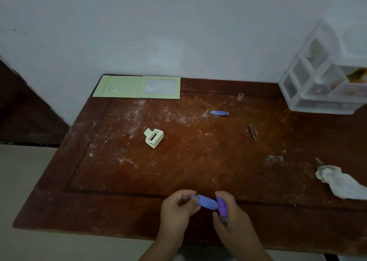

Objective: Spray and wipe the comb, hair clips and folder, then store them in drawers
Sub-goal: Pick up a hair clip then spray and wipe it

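A dark reddish-brown wooden worktop, scuffed and dusted with white streaks and specks, stands against a plain pale wall. Beyond its edge, out past the left hand, lies a beige floor and a dark wooden panel in the corner.

At the near edge the left hand pinches one end of a lilac hair clip between curled fingers and thumb. Just beside it, the right hand is wrapped around a small spray bottle with a purple top, whose nozzle sits right at the clip's other end; whether they touch cannot be told.

Ahead of the left hand, well apart from it, a cream claw clip lies on the wood. Farther ahead, against the wall, a light green folder with a clear window lies flat. Ahead of the right hand a second lilac clip lies alone, and beyond it stands a small clear cap. A brown snap clip rests ahead and outward of the right hand. Out to that hand's side lies a crumpled white cloth, and in the far corner on the same side stands a translucent plastic drawer unit.
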Motion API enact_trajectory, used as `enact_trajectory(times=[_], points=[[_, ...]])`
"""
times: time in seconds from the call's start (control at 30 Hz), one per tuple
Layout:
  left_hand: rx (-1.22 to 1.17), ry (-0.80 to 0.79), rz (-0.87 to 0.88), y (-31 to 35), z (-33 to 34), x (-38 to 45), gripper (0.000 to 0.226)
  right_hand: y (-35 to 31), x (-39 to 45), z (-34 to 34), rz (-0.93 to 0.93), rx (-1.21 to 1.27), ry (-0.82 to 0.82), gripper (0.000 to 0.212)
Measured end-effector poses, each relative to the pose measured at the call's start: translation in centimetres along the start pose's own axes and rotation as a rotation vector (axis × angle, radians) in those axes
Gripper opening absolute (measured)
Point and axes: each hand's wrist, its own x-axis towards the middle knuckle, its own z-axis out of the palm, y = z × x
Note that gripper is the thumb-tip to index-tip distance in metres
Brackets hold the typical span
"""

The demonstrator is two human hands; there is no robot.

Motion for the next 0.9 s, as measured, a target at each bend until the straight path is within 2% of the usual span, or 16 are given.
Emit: enact_trajectory(times=[0.1,0.23,0.37,0.53,0.7,0.8,0.83,0.9], points=[[-0.026,0.004,0.000,-0.3,0.1,-0.1,0.017,0.2,0.0,0.2,0.012,0.000,0.029,0.046],[-0.021,0.028,-0.010,-1.0,0.0,-0.2,0.016,0.3,-0.2,0.2,0.018,0.084,0.071,0.058],[-0.052,0.074,-0.020,-0.9,-0.1,-0.3,0.020,0.2,-0.5,-0.3,-0.012,0.076,0.017,0.069],[-0.032,0.099,-0.015,-1.0,-0.4,-0.5,0.017,0.2,-0.4,-0.5,0.072,0.039,-0.068,0.071],[-0.018,0.105,-0.030,-1.4,-0.5,-0.5,0.011,0.1,-0.7,-0.3,0.095,0.033,-0.118,0.084],[-0.011,0.104,-0.030,-1.6,-0.4,-0.5,0.008,0.2,-1.0,-0.2,0.095,0.091,-0.071,0.060],[-0.016,0.103,-0.024,-1.5,-0.3,-0.6,0.010,0.1,-1.0,-0.2,0.105,0.109,-0.056,0.058],[-0.046,0.095,-0.003,-1.5,-0.3,-0.6,0.016,0.1,-1.1,-0.2,0.097,0.128,-0.016,0.073]])
